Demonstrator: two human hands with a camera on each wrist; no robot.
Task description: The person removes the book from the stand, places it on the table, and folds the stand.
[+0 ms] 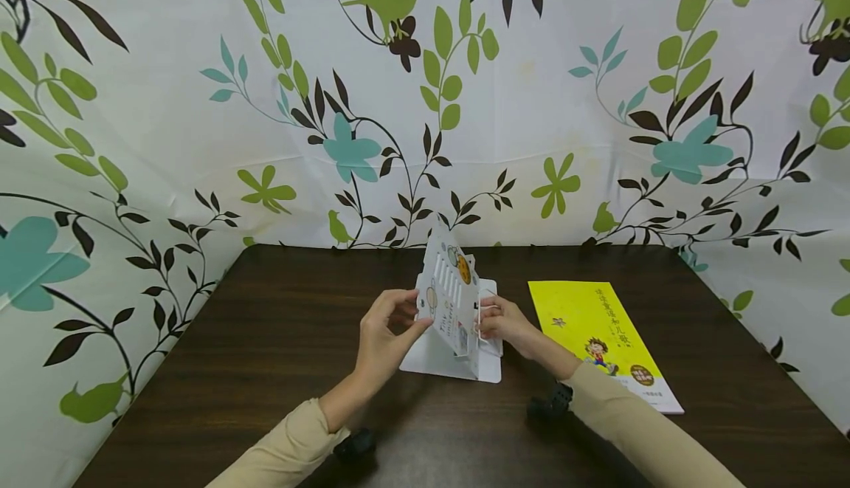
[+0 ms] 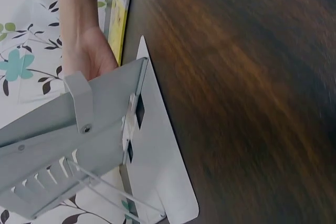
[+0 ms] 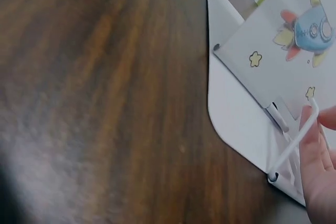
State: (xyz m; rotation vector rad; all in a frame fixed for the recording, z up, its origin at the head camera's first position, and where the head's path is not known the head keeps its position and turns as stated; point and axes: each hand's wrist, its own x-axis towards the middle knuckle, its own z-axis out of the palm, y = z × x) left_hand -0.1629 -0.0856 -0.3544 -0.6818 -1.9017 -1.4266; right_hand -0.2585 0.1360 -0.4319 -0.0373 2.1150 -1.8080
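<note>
A white metal book stand [image 1: 446, 303] with cartoon prints stands tilted on its flat base plate [image 1: 425, 359]. My left hand [image 1: 385, 337] grips the left edge of its panel between thumb and fingers. At the stand's right side, my right hand [image 1: 508, 324] has its fingers curled at a bent white page-holder rod [image 3: 295, 142]. Beside that rod, the right wrist view shows the printed panel [image 3: 265, 66] with a rocket and stars. The left wrist view shows the stand's plain grey back [image 2: 105, 100], its slots and a wire support leg [image 2: 113, 187]; my left hand is outside that view.
A yellow children's book [image 1: 598, 333] lies on the dark wooden table [image 1: 232, 355], right of the stand and partly under my right forearm in the head view. Behind the table hangs a white cloth [image 1: 518, 104] printed with leaves and birds.
</note>
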